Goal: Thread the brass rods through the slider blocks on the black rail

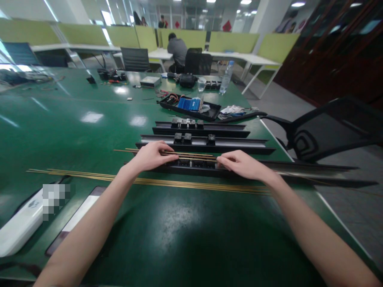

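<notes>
My left hand (153, 154) is closed around several thin brass-coloured rods (196, 157), which stick out past it on both sides. At their right ends my right hand (241, 164) pinches with thumb and fingers. Both hands are over a long black channel (191, 170) with small black blocks inside, partly hidden by the hands and rods. Nearer to me, a bundle of longer brass-coloured rods (185, 184) lies across the green table, passing behind my left forearm. Beyond my hands lie two more black channels, the middle one (239, 144) and the far one (230, 129), both carrying black blocks.
On the left are a white case (22, 227) and a flat dark-edged device (79, 215). A black tray (214, 111) with a blue part, gloves (231, 111), a bottle (226, 77) and a cup (201, 84) stand farther back. A mesh chair (335, 127) stands right of the table edge.
</notes>
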### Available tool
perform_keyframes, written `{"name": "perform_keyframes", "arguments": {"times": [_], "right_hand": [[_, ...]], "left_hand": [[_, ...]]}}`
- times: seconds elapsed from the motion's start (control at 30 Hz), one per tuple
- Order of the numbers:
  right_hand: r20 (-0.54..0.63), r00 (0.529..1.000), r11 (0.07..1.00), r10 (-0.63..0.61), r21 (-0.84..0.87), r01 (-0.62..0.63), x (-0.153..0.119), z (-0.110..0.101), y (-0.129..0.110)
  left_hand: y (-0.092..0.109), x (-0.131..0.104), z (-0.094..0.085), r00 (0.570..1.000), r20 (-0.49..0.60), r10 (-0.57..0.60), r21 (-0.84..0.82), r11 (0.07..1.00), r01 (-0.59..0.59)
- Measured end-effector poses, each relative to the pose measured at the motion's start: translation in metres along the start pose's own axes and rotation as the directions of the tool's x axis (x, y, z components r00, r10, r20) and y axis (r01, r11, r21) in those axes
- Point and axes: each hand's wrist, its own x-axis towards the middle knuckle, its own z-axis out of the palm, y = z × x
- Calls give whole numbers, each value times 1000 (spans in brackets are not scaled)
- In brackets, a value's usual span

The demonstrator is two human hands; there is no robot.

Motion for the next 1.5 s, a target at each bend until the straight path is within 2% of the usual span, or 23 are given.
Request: {"name": "perform_keyframes", "arguments": {"times": [0.1,0.17,0.63,1.5], "right_hand": [[-128,992,992,-16,-130,-1,5,18,-8],[-160,987,989,-24,-149,0,6,23,-9],[-154,988,992,-22,-128,2,7,19,-5],[-136,991,993,-3,-117,-13,5,16,-6]], "left_hand": [[1,0,-1,1000,5,5,10,1000,-5],[2,-1,-1,1000,6,8,19,1000,-9],[7,0,0,999,-22,-30,22,999,30],[4,0,1,1000,-21,-20,53,998,21]]}}
